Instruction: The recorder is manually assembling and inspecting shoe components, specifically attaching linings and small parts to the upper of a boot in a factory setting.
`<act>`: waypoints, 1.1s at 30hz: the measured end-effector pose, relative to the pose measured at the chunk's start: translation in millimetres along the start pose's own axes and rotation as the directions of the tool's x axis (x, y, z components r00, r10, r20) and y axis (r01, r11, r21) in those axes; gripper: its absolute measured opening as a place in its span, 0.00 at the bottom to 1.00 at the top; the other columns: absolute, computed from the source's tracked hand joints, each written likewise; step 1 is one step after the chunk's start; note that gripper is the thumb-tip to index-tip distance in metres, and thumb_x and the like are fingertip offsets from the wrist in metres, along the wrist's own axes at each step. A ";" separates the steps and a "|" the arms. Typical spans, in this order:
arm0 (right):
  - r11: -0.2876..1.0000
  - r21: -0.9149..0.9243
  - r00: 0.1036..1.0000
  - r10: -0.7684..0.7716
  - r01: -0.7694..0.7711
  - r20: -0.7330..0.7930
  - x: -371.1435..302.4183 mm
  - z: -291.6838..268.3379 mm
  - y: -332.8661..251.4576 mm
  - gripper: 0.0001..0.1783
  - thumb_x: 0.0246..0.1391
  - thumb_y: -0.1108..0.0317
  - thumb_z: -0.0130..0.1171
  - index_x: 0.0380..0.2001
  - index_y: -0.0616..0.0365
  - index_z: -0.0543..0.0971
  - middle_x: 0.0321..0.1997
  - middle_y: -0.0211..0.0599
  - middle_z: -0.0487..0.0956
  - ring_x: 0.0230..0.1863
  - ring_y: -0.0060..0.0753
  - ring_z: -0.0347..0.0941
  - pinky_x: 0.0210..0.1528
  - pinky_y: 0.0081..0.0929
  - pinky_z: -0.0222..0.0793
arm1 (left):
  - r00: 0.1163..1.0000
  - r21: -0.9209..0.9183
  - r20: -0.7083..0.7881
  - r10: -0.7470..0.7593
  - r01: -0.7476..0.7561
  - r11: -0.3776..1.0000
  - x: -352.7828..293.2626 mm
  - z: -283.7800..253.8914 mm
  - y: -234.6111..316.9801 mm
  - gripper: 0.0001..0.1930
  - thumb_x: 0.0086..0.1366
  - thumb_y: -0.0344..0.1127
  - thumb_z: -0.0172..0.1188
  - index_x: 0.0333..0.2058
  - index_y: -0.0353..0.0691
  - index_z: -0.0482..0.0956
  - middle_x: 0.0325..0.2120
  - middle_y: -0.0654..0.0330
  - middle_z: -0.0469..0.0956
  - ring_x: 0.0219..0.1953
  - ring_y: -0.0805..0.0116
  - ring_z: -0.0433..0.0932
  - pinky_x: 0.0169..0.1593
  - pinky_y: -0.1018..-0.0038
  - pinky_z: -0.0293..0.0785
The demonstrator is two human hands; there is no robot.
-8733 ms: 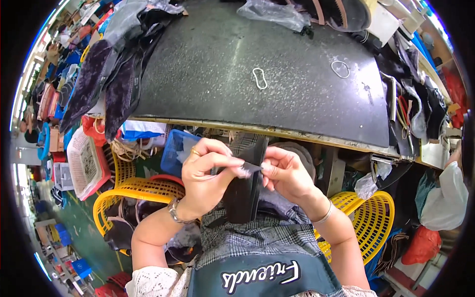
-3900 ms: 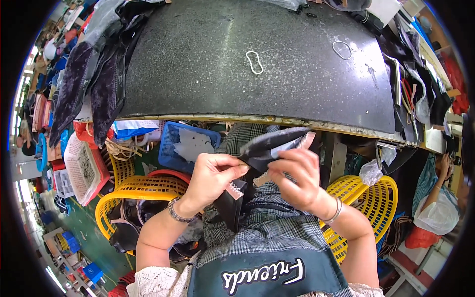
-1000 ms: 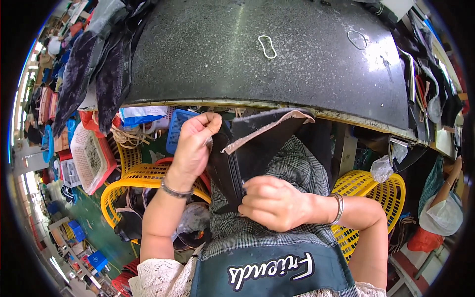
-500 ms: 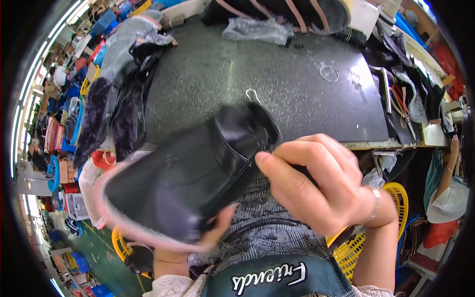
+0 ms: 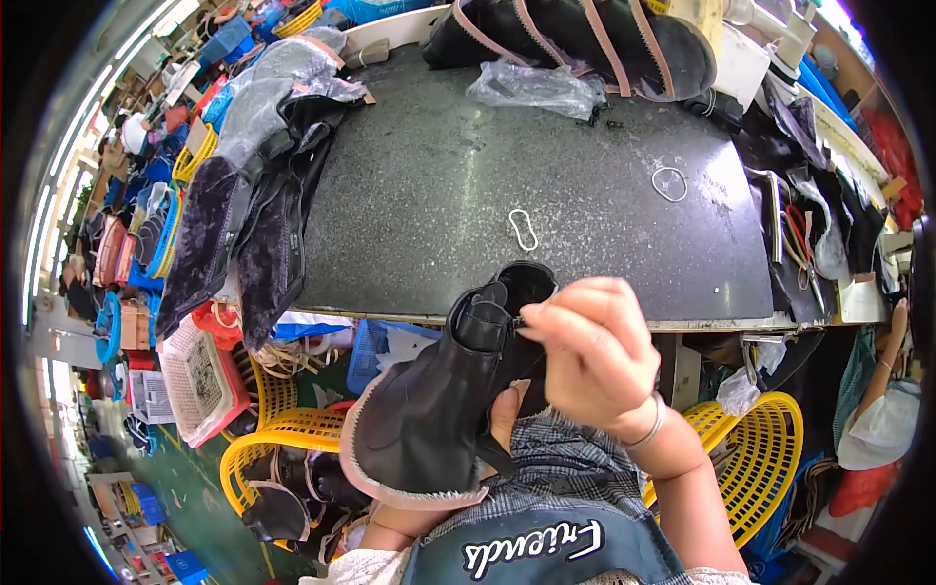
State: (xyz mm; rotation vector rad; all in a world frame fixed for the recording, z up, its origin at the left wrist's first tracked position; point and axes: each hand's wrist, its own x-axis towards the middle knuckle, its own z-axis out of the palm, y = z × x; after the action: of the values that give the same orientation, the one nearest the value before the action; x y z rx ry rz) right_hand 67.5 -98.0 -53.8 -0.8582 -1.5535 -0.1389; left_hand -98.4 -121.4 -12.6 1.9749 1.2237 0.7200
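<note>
In front of my body I hold a black leather boot upper (image 5: 419, 429) with a pinkish, notched lower edge. My left hand (image 5: 505, 414) is closed on it from below; its thumb shows at the opening, while the other fingers are hidden. The collar points away from me, close to the table's front edge. At the collar's right side, my right hand (image 5: 595, 346) has thumb and forefinger pinched together at the boot upper's edge. Whatever small part lies between those fingertips is too small to make out.
A pale loop (image 5: 518, 232) lies on the dark table (image 5: 419, 195). More boot uppers (image 5: 585, 39) and clear plastic (image 5: 536, 90) are at its far edge. Dark furry-lined pieces (image 5: 200, 234) hang at left. Yellow baskets (image 5: 780, 458) stand below; scissors (image 5: 804, 253) lie at right.
The boot upper has swung from lying across to the left to a more upright angle, moving right and nearer me. My right hand, still pinching, has moved slightly with it.
</note>
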 end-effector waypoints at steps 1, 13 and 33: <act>1.000 -0.021 1.000 0.008 -0.008 0.015 4.6 -4.3 1.9 0.22 0.23 0.84 0.58 0.31 0.66 0.80 0.29 0.38 0.76 0.28 0.40 0.73 0.28 0.30 0.72 | 0.999 0.156 0.045 -0.001 -0.006 0.988 -1.6 4.8 -3.9 0.24 0.61 0.35 0.60 0.56 0.34 0.69 0.43 0.49 0.78 0.43 0.53 0.80 0.47 0.68 0.75; 0.944 -0.012 0.844 0.300 -0.329 0.444 6.4 -20.0 -4.0 0.29 0.35 0.72 0.73 0.45 0.60 0.76 0.35 0.32 0.79 0.42 0.37 0.76 0.64 0.45 0.56 | 0.995 -0.225 -0.034 -0.097 0.086 0.971 3.8 38.1 -18.2 0.23 0.60 0.32 0.62 0.54 0.35 0.71 0.42 0.52 0.79 0.43 0.57 0.80 0.49 0.69 0.74; 0.816 0.167 0.774 0.430 -0.553 0.464 12.7 -34.3 -10.8 0.22 0.37 0.65 0.75 0.38 0.59 0.80 0.34 0.33 0.77 0.39 0.36 0.69 0.51 0.34 0.59 | 0.980 -0.461 -0.196 0.008 -0.099 0.882 -17.1 40.1 -28.9 0.23 0.60 0.30 0.63 0.54 0.37 0.73 0.47 0.55 0.77 0.49 0.61 0.77 0.55 0.68 0.69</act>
State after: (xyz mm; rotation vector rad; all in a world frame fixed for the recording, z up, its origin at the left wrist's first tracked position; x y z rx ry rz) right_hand 89.9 -119.2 -31.3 -1.0725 -1.6124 0.6921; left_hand -90.4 -138.7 -61.3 1.5652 0.9821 1.1382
